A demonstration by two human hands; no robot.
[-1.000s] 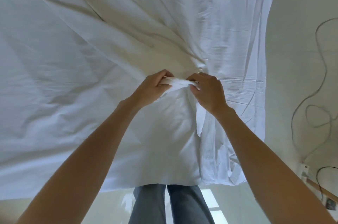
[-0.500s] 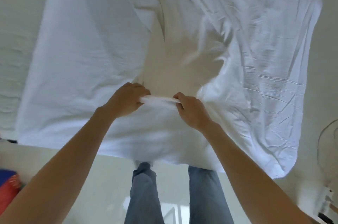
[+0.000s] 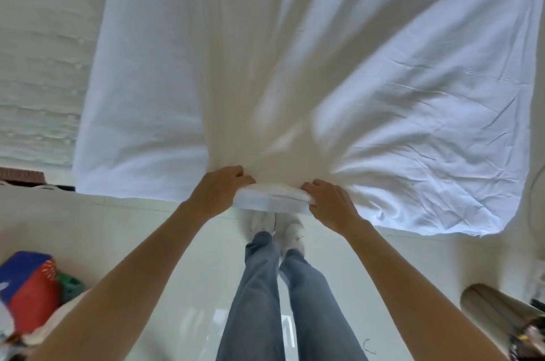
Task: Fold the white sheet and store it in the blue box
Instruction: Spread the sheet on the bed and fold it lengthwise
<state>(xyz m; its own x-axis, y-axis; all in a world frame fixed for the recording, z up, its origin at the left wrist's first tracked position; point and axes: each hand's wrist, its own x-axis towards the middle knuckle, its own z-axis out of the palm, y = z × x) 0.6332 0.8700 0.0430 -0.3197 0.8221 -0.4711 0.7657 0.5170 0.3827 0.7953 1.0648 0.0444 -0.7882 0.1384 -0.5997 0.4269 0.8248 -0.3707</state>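
Both hands grip the near edge of the white sheet [image 3: 383,112], gathered into a thick bunched band between them. Left hand [image 3: 219,194]: fingers curled over the top of the band, grip closed tight on the cloth. Right hand [image 3: 330,207]: same hold, fingers wrapped over the other end of the band, knuckles up. The two hands are near each other with the short run of bunched fabric stretched between them.

The sheet fans out from that grip, spreading away from the person across the bed [image 3: 38,80], whose textured white cover shows bare at the left. The middle of the sheet looks lifted and blurred, probably billowing; the right part lies creased, its near corner hanging past the bed edge over the floor [image 3: 124,230].

Count: one sheet, two hands, two bare forearms, two legs in blue jeans [image 3: 262,301], two white shoes [image 3: 292,235] just below the bunched band.

Around: pale glossy tiled floor. At lower left, a blue box [image 3: 22,272] with a red side, a green item just beside it; well apart from the sheet. At lower right, a grey rolled or cylindrical object [image 3: 495,313], partly cut off by the frame. The left forearm crosses in front of the clutter near the box.
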